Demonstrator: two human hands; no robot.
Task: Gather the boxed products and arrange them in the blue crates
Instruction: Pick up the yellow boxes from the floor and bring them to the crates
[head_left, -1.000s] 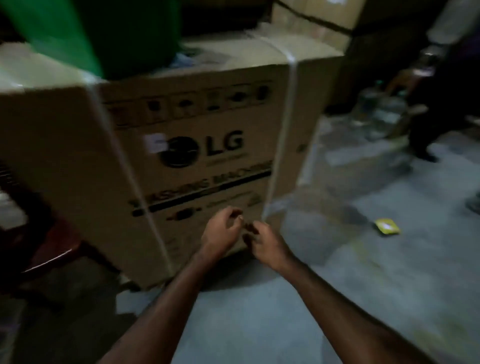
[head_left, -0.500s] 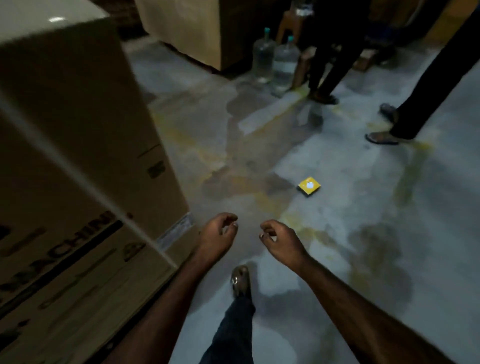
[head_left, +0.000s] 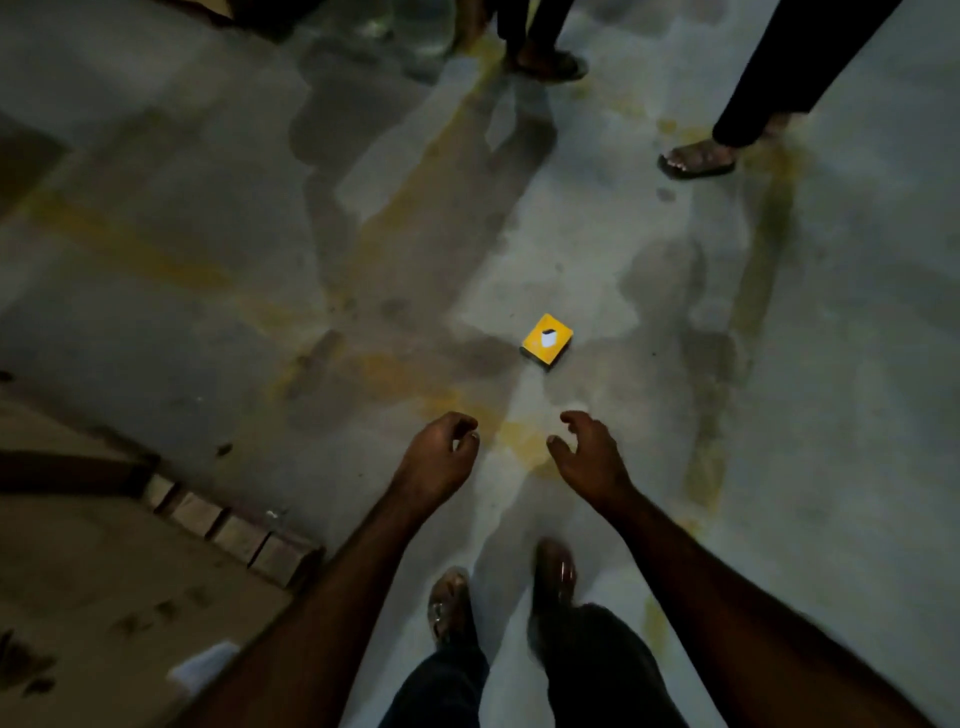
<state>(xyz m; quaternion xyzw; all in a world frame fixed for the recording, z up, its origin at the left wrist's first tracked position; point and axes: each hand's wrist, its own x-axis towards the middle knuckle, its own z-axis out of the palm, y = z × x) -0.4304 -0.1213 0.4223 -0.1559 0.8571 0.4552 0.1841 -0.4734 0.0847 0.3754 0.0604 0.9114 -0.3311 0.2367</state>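
Now, target: a small yellow box (head_left: 546, 340) lies flat on the concrete floor (head_left: 779, 415), just ahead of both hands, apart from them.
Left hand (head_left: 439, 457): grip loose, fingers curled, holding nothing.
Right hand (head_left: 587, 454): grip likewise relaxed and empty.
Why held so: both reach forward, likely readying for a pickup.
Crates: none in view.
Bystanders: sandalled feet (head_left: 696, 158) well beyond the box.

Dim storeroom: stained concrete floor (head_left: 675, 415), large cardboard carton (head_left: 104, 571).
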